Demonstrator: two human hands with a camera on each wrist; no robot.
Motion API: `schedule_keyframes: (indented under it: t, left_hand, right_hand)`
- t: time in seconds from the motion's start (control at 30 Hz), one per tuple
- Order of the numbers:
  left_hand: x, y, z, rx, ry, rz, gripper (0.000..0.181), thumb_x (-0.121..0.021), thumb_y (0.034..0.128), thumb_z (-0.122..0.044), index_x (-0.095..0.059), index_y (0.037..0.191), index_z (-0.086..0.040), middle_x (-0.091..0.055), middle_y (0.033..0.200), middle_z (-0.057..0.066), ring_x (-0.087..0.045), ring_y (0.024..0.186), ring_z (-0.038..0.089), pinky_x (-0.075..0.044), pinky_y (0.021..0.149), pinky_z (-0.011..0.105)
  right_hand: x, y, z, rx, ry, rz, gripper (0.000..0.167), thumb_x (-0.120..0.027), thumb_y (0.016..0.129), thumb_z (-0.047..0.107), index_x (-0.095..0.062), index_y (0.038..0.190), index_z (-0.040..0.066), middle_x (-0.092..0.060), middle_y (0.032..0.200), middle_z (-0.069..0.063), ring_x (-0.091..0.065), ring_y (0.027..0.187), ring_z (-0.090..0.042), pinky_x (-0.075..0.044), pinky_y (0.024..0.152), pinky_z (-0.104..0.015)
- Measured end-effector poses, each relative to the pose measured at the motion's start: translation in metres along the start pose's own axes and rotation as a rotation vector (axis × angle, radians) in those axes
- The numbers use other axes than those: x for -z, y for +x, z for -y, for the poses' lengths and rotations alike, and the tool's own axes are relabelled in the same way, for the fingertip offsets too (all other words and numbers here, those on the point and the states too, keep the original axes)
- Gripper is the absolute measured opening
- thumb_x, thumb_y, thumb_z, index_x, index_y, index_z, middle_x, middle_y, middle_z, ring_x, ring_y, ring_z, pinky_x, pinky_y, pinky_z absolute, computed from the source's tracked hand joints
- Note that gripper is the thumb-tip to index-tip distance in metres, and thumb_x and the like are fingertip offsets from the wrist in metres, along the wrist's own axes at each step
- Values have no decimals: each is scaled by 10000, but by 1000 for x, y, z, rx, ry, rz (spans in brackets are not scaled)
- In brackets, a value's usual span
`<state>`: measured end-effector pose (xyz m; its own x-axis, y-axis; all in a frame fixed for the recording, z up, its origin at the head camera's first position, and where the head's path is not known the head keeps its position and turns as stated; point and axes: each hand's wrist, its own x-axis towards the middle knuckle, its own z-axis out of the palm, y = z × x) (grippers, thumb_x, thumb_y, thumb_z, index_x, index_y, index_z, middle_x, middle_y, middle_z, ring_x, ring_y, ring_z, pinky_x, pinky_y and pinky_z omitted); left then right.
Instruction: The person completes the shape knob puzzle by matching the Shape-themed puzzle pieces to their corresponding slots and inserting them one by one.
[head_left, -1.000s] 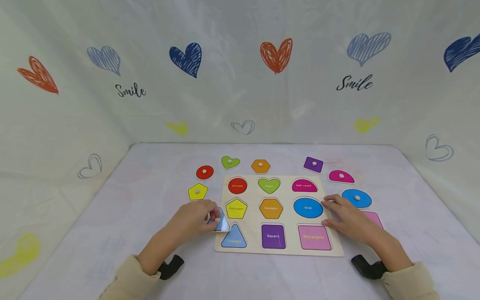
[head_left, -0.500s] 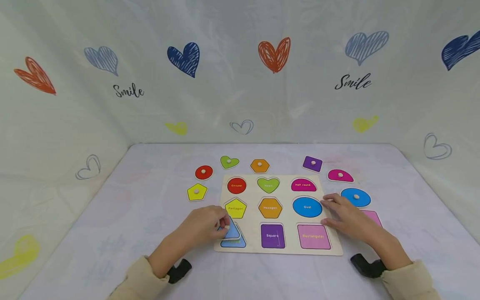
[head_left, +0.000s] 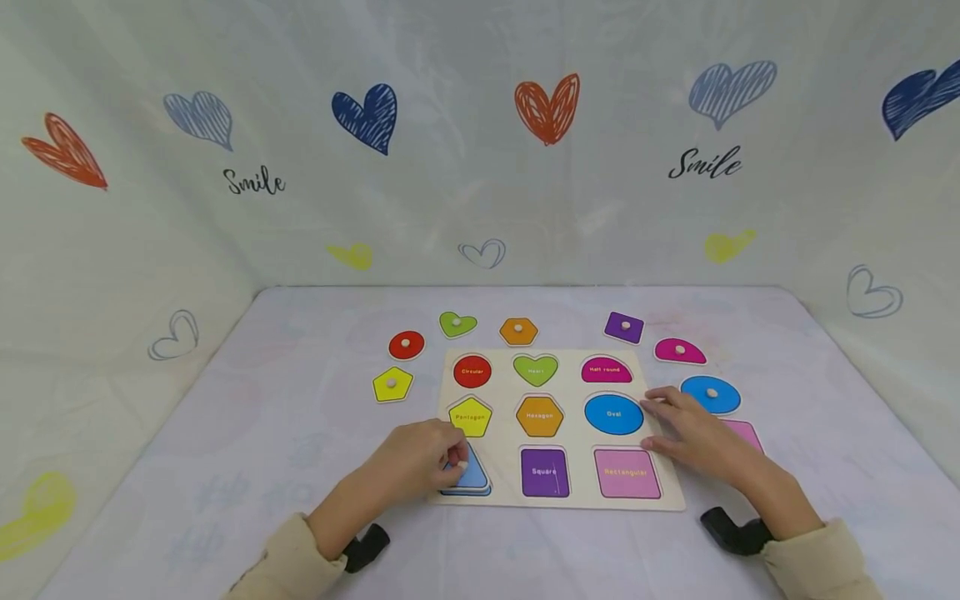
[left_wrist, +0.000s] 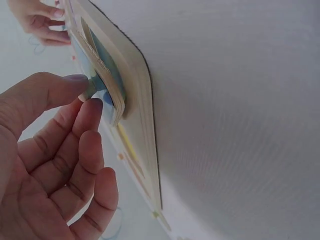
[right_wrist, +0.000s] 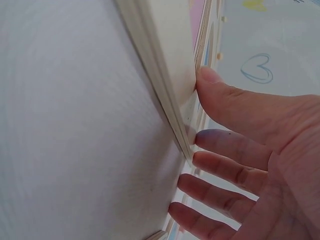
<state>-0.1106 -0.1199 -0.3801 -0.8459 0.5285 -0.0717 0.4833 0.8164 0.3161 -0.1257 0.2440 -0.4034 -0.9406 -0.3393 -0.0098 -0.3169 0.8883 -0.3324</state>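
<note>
My left hand (head_left: 420, 460) pinches the small knob (left_wrist: 91, 88) of a blue triangle puzzle piece (head_left: 472, 472) between thumb and forefinger. The piece lies over the triangle recess at the near left of the wooden shape board (head_left: 573, 500). In the left wrist view its edge looks tilted and a little raised from the board. My right hand (head_left: 697, 437) rests on the board's right edge by the oval recess (head_left: 613, 414), its thumb (right_wrist: 209, 80) and fingertips touching the wood. Part of the triangle piece is hidden behind my left fingers.
Knobbed pieces lie around the board: a yellow pentagon (head_left: 392, 385), red circle (head_left: 407, 345), green heart (head_left: 458, 325), orange hexagon (head_left: 518, 332), purple square (head_left: 624, 327), magenta half round (head_left: 679, 351) and blue oval (head_left: 711, 394). A pink piece (head_left: 742, 435) is partly behind my right hand.
My left hand has carried the triangle piece rightward from beside the board, then down over the triangle recess. My right hand has stayed at the board's right edge.
</note>
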Motion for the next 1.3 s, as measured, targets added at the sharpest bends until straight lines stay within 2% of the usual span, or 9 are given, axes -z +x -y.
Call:
schedule_keyframes:
  t: [0.23, 0.63, 0.93, 1.3]
  left_hand:
    - [-2, 1, -1, 25, -1, 31, 84, -706, 785, -203, -635, 809, -165, -483, 656, -79, -434, 655, 52, -395, 587, 168]
    - [-4, 1, -2, 8, -20, 47, 79, -701, 792, -201, -638, 813, -156, -479, 652, -81, -431, 659, 51, -391, 585, 167]
    - [-4, 0, -3, -4, -30, 34, 79, -702, 785, -185, -632, 801, -151, -482, 648, -83, -429, 648, 45, -390, 576, 163]
    - [-6, 1, -4, 28, -34, 61, 73, -693, 794, -179, -625, 797, -154, -474, 640, -93, -434, 646, 52, -386, 580, 175]
  right_hand:
    - [-1, -1, 0, -6, 3, 2, 628, -731, 771, 301, -529, 1269, -24, -469, 1259, -229, -439, 1165, -436, -503, 835, -508]
    - [-1, -1, 0, -7, 13, 1, 627, -733, 770, 292, -529, 1267, -30, -468, 1256, -231, -437, 1163, -438, -508, 827, -503]
    - [1, 0, 1, -6, 9, 4, 625, -732, 770, 295, -531, 1266, -28, -471, 1255, -229, -441, 1161, -438, -504, 833, -507]
    - [-1, -1, 0, -2, -1, 2, 623, -733, 768, 298, -534, 1265, -21, -472, 1253, -227, -442, 1160, -434, -508, 829, -501]
